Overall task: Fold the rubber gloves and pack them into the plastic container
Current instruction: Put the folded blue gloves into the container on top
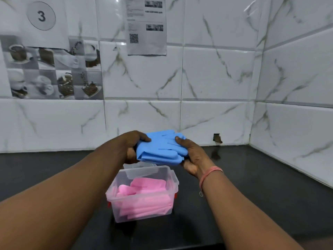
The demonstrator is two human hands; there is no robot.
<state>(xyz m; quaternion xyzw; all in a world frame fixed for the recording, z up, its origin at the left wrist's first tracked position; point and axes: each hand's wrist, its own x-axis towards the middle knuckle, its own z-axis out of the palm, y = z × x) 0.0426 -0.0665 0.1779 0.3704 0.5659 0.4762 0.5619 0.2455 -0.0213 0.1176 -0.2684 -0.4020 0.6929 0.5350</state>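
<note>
Folded blue gloves held in the air over the open container.

The blue rubber gloves (pixel 161 149), folded into a flat bundle with the fingers pointing toward the wall, sit between both hands above the far edge of the clear plastic container (pixel 173 179). The left hand (pixel 130 146) grips the bundle's left side, thumb curled on top; the right hand (pixel 191 156) grips the right end, thumb pressed on the glove fingers. Inside the container lie folded pink gloves (pixel 144 199). It stands on the dark table (pixel 252 177), its clear lid (pixel 139 166) just behind. A pink thread band (pixel 210 175) circles the right wrist. Marble tiles (pixel 216 73) and taped paper sheets (pixel 146 26) back the scene.
</note>
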